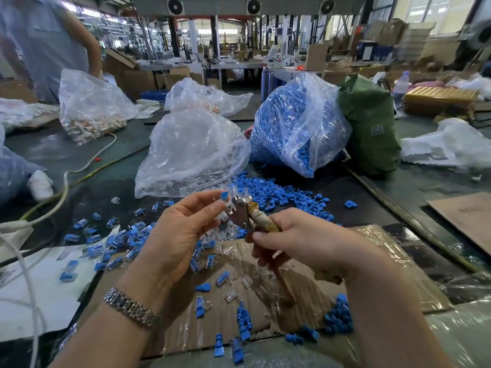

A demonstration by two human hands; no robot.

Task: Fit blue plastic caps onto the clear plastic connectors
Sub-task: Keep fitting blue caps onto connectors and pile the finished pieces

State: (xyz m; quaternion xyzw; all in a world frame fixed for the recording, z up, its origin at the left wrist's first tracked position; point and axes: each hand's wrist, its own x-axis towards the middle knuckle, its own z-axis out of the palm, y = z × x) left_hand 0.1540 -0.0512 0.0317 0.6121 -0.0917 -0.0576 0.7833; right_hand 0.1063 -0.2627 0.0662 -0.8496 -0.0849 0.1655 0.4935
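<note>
Mid-fitting: left hand [183, 227] pinched a blue cap [224, 195] at the pliers [240, 211], right hand [300, 240] clamped on their handles. Probably needed: a squeeze to seat it.

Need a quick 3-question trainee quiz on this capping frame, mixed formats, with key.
1. True or false: the right hand grips a pliers-like metal tool.
2. The left hand pinches in its fingers: A) a blue cap B) a cable C) a bottle.
3. Fill in: the big clear bag behind the loose pile of caps is full of ____ parts.

Key: 1 true; 2 A; 3 blue.
</note>
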